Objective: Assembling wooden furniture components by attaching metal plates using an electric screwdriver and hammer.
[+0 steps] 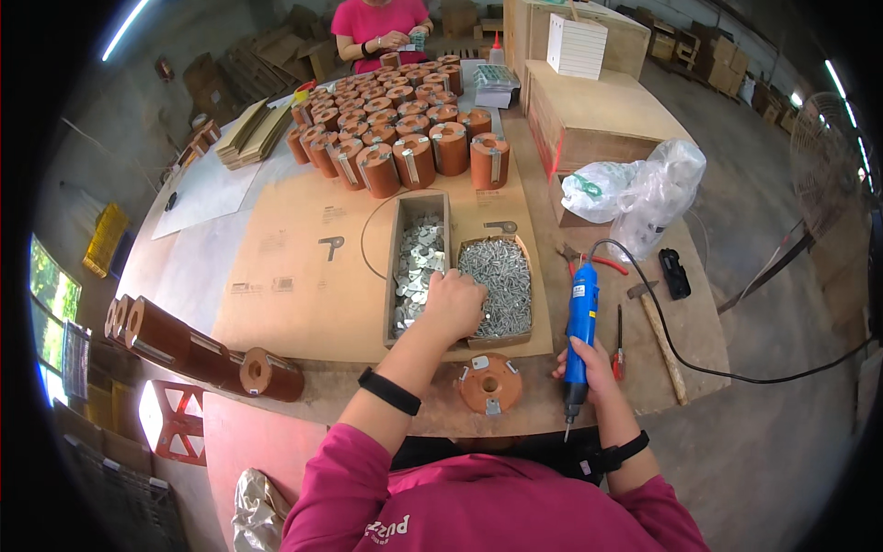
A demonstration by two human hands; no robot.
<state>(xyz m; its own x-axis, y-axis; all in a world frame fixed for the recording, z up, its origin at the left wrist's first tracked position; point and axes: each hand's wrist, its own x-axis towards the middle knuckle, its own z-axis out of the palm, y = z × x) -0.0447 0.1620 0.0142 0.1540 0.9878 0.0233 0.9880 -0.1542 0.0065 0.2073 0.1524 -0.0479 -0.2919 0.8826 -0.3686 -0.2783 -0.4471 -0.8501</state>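
In our right hand [596,368] we have one blue screwdriver [580,317], our fingers wrapped round it, and our left hand [452,305] is over two boxes [393,267], one of flat metal bits [418,244] and one of screws [497,276]. One brown round block [506,386] sits on the table [543,402] between our arms. The left fingertips are partly hidden, so we cannot tell if they pinch anything, and the brown blocks behind [413,161] overlap too much to count.
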